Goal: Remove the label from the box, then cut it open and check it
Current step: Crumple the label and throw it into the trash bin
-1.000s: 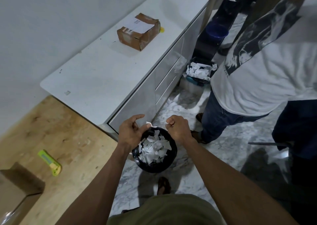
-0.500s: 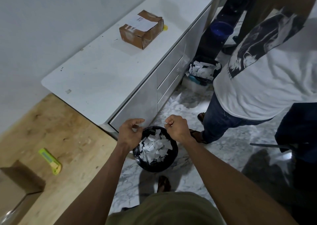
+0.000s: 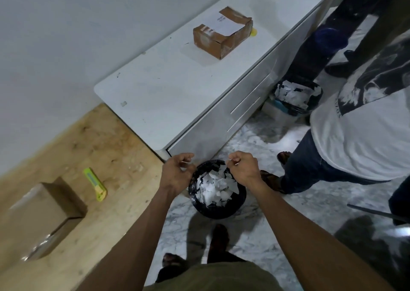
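Both my hands hover over a black bin (image 3: pixel 216 209) on the floor, full of torn white paper scraps. My left hand (image 3: pixel 177 174) pinches a small white label scrap. My right hand (image 3: pixel 243 169) also pinches a thin white scrap at its fingertips. A plain cardboard box (image 3: pixel 44 215) lies on the wooden table (image 3: pixel 111 157) at the lower left, with a yellow-green box cutter (image 3: pixel 95 184) beside it. Another taped cardboard box (image 3: pixel 221 35) with a white label on top sits on the white cabinet (image 3: pixel 166 91).
A person in a white shirt and jeans (image 3: pixel 355 135) stands close at the right. A second bin (image 3: pixel 295 97) of paper scraps stands by the cabinet drawers. A blue bucket (image 3: pixel 330 37) sits farther back. The floor is marble; my feet are below the black bin.
The view has shifted, bringing more of the wooden table and its box into sight. My hands stay over the bin, fingers still working small scraps.
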{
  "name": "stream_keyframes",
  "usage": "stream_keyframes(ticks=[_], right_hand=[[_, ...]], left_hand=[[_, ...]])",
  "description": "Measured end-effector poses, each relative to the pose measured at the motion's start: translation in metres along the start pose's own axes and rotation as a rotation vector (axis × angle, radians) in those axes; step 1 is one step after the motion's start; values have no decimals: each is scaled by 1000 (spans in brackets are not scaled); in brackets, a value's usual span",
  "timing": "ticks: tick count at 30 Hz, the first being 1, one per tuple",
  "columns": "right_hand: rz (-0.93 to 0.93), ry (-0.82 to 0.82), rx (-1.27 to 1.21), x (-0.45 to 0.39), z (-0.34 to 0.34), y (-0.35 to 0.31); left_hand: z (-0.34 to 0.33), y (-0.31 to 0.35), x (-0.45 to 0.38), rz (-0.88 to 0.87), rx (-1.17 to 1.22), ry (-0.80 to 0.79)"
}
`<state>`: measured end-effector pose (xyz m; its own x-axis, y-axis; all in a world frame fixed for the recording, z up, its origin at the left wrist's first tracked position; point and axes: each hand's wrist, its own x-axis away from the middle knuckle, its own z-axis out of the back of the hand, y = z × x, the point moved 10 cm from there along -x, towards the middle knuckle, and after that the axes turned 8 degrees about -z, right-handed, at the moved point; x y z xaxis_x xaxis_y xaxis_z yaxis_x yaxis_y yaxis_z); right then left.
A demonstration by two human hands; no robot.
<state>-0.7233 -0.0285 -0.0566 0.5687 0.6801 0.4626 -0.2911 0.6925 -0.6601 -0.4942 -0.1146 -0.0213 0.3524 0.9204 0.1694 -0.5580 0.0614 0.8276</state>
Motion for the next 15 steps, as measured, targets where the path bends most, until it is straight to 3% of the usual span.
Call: stream_keyframes(ticks=[8, 15], right_hand=[[-16, -182, -77, 41, -90, -35], [154, -363, 1, 120, -195, -116]], left_hand=[[78, -66, 59, 133, 42, 123], [186, -123, 143, 207, 43, 295]])
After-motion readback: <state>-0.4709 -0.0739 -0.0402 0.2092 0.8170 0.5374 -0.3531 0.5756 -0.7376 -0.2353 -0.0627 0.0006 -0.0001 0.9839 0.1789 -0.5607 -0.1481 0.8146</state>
